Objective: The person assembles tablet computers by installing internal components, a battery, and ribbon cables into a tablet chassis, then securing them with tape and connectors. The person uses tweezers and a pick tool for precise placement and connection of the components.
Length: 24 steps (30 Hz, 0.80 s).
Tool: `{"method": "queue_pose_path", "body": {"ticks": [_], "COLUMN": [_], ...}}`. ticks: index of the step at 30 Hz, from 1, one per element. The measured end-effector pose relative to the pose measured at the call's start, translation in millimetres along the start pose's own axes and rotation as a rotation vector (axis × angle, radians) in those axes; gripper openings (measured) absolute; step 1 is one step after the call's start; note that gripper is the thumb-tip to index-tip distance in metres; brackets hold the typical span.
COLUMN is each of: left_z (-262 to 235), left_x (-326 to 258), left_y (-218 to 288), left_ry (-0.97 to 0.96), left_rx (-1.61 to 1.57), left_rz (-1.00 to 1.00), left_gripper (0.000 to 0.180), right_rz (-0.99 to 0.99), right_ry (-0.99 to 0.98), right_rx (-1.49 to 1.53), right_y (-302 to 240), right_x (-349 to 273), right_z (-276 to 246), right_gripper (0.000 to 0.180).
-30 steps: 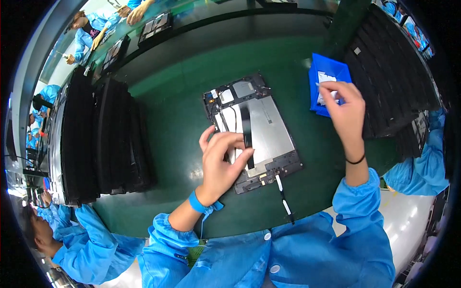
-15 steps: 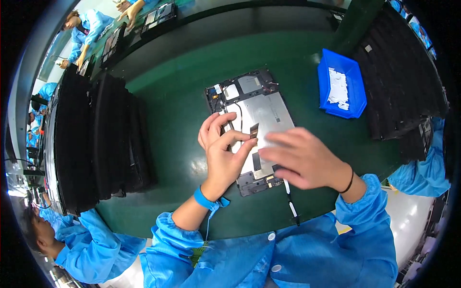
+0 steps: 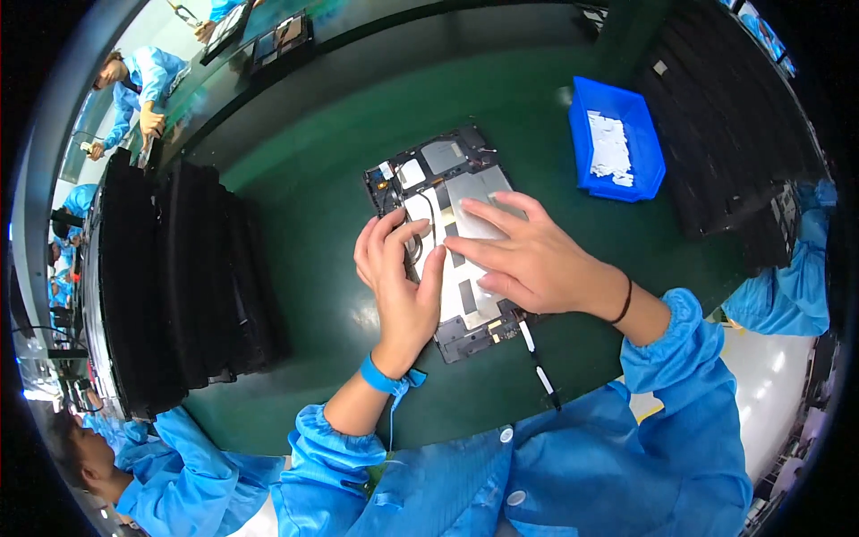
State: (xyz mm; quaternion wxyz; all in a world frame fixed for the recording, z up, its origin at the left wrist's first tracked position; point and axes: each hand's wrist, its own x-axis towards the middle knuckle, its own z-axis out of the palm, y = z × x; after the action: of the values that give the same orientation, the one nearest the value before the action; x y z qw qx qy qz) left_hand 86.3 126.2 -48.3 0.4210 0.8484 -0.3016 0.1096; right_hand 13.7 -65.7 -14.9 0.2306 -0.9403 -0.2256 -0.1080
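Observation:
An opened tablet-like device [image 3: 483, 188] lies tilted on the green table, with a black frame and broad silver plates. Two dark flat strips show on its silver middle, the lower dark strip [image 3: 468, 296] uncovered and the other partly beneath my fingers. At its left edge, my left hand [image 3: 400, 291] is open, fingers curved and thumb apart, by a thin black cable [image 3: 429, 210]. My right hand [image 3: 537, 258] is open too, its spread fingertips resting on the silver surface and near the upper strip. A slim black-and-white stick [image 3: 538, 362] lies at the device's near right corner.
A blue bin [image 3: 655, 161] with white pieces stands at the right. Tall black stacks rise on the left [image 3: 210, 277] and on the right [image 3: 725, 134]. A dark raised ledge [image 3: 358, 76] runs along the back. Other people in blue work around the table.
The dark strip that my left finger and thumb pinched upright now lies down, and that pinch has opened. My right hand has come left onto the device. The whole view has shifted slightly.

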Motion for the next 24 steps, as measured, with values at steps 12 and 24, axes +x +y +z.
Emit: {"method": "queue_pose_path", "body": {"ticks": [12, 24], "left_z": [-20.9, -19.8], "left_x": [-13.0, -31.4], "left_y": [16.3, 41.9], "left_ry": [-0.007, 0.113], "left_rx": [0.021, 0.360], "left_rz": [0.543, 0.917], "left_gripper": [0.030, 0.029], "right_rz": [-0.097, 0.016], "right_ry": [0.012, 0.118], "right_rx": [0.284, 0.383], "right_y": [-2.8, -9.5], "right_x": [-28.6, -29.4], "right_z": [-4.3, -7.5], "right_gripper": [0.013, 0.022]}}
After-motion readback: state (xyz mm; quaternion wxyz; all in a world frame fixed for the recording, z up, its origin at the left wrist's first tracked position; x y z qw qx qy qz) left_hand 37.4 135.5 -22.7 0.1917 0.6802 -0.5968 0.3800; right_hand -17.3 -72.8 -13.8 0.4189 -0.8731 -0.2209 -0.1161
